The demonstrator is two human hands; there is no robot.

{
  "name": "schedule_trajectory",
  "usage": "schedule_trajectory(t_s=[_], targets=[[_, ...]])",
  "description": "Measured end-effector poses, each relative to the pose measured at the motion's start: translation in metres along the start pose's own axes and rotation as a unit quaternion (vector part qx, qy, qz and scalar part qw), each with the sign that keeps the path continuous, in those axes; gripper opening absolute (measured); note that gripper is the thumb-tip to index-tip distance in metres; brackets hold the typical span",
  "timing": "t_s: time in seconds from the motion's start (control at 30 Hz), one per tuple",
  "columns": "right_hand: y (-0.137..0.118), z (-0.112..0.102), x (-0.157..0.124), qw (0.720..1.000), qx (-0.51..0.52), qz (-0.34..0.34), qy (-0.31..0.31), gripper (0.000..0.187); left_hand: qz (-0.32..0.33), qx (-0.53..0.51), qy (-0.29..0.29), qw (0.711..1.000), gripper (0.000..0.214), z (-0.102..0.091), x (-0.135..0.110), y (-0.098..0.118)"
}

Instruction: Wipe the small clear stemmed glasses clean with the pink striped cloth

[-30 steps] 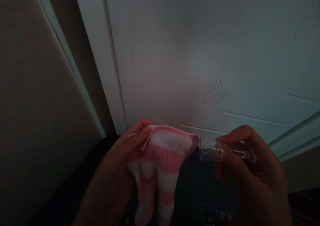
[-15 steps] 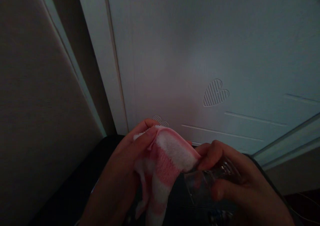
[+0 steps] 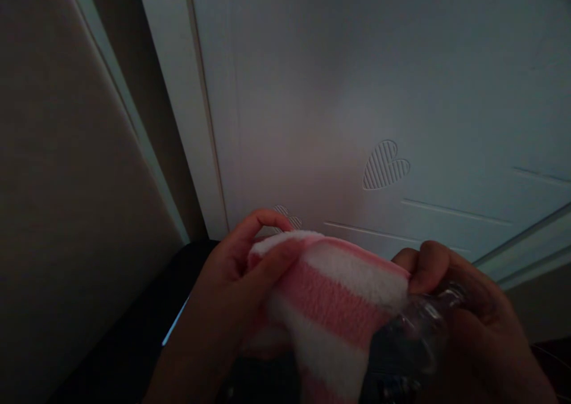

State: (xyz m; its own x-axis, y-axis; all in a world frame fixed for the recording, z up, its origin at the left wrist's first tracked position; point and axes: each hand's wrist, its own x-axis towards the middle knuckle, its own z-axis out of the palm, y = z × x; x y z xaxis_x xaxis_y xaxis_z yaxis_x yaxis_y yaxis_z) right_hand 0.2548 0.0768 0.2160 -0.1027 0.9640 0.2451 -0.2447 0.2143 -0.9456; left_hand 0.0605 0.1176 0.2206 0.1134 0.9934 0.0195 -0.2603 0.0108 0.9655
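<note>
The scene is dim. My left hand (image 3: 236, 273) pinches the left edge of a fluffy pink-and-white striped cloth (image 3: 332, 300), fingers closed on it. My right hand (image 3: 464, 320) grips a small clear glass (image 3: 410, 335) lying on its side, and its thumb presses the cloth's right edge against the glass. The cloth is stretched between both hands and covers part of the glass. The lower part of the glass is hard to make out in the dark.
A white panel (image 3: 357, 94) with embossed striped hearts (image 3: 386, 166) stands right behind my hands. A padded beige surface (image 3: 57, 213) slopes along the left. A dark surface (image 3: 147, 326) lies below the hands.
The glass and cloth have come together: the right hand moved in from the right with the glass, and the cloth is now pulled wider across it, raised closer to the camera.
</note>
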Motion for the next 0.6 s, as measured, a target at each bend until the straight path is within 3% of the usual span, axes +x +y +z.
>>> schedule_trajectory(t_s=[0.13,0.23,0.4,0.5,0.6], targets=[[0.002,-0.008,0.004,0.996,-0.022,-0.039,0.079,0.022,0.009,-0.040,-0.086,0.995,0.025,-0.008,0.007,-0.007],[0.003,-0.018,0.005,0.993,-0.023,-0.063,0.101,0.024,0.023,-0.056,-0.123,0.991,0.031,-0.014,0.012,-0.012],[0.005,-0.030,0.002,0.988,-0.055,-0.112,0.094,0.016,0.044,-0.037,-0.097,0.994,0.014,-0.016,0.014,-0.014],[0.006,-0.029,0.002,0.985,-0.068,-0.112,0.112,0.010,0.052,-0.019,-0.057,0.997,0.005,-0.013,0.011,-0.013],[0.006,-0.025,0.006,0.973,-0.152,-0.093,0.145,0.008,0.036,-0.010,-0.021,0.999,0.008,-0.010,0.006,-0.010]])
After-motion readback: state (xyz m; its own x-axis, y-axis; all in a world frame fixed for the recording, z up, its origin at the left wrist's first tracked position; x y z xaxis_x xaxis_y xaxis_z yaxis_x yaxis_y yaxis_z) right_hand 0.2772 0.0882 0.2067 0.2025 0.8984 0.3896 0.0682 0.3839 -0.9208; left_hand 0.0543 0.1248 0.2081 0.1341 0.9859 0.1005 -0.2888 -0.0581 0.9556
